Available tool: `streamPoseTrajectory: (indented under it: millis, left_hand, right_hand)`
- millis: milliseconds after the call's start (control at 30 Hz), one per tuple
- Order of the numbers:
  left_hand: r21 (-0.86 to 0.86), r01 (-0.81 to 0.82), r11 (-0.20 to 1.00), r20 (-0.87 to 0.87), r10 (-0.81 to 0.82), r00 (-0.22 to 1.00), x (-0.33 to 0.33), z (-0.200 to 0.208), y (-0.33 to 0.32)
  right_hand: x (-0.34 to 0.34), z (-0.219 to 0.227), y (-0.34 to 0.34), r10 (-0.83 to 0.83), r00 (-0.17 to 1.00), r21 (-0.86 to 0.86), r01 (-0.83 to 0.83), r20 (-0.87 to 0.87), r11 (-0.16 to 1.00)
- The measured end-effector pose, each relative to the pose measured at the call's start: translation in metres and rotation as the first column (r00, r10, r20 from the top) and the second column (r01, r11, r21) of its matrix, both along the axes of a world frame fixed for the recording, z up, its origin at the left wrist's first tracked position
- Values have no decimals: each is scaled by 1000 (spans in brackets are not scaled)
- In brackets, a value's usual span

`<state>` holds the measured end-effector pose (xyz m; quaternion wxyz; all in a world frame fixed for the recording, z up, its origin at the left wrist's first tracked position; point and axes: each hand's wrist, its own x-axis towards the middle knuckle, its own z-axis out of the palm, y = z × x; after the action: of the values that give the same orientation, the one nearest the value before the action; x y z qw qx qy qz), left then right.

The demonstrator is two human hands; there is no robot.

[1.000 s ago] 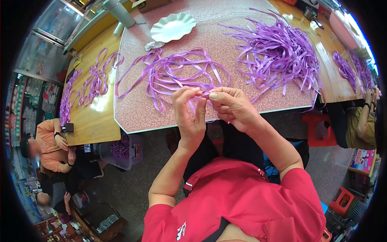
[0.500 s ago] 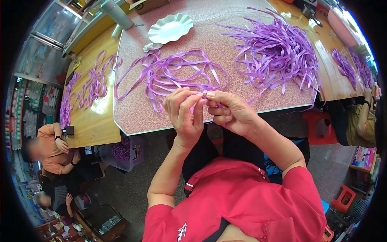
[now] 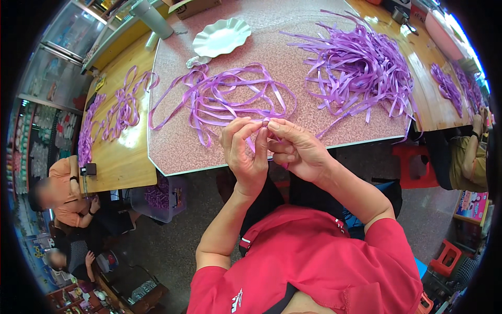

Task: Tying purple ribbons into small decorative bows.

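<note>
My left hand [image 3: 246,149] and my right hand [image 3: 302,147] meet fingertip to fingertip over the table's near edge. Both are closed in a pinch on a purple ribbon [image 3: 265,122], folded into a small loop between the thumbs and fingertips. A bit of purple shows below the right fingers; the rest of the held piece is mostly covered. Just beyond my hands lie loose coils of purple ribbon [image 3: 212,100]. To the right, a thick heap of purple ribbons [image 3: 366,68] spreads over the pink speckled tabletop [image 3: 178,154].
At the back of the table are a scalloped pale plate [image 3: 222,37], a grey-green bottle [image 3: 151,19] and a cardboard box [image 3: 193,7]. More ribbons [image 3: 123,112] lie on the wooden table at left. A plastic bin [image 3: 162,199] stands below. People sit at left and right.
My hands have shifted slightly right, and the fingertips have closed more over the small ribbon loop. At left, a person's hands have moved a little.
</note>
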<state>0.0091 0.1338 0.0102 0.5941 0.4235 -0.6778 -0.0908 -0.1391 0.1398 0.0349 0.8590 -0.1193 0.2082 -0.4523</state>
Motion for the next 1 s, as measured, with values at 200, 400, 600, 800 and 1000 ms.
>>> streamPoseTrajectory:
  millis: [200, 400, 600, 800, 1000]
  left_hand:
    - [-60, -18, 998, 7, 19, 1000, -2, 0, -2]
    - [14, 43, 999, -73, -42, 996, -2, 4, 0]
    - [378, 466, 800, -538, -221, 814, 3, 12, 5]
    - [425, 700, 574, -788, -145, 598, 11, 19, 5]
    - [345, 768, 539, -867, -131, 481, 9, 14, 3]
  right_hand:
    - [1, -4, 2, -19, 1000, 3, 19, -5, 1000]
    - [0, 7, 2, -43, 986, -46, 36, -159, 998]
    - [-7, 3, -1, -99, 963, -144, 64, -251, 988]
    - [-2, 3, 1, -245, 835, -329, 82, -493, 941]
    - [-2, 1, 2, -440, 630, -542, 35, -640, 840]
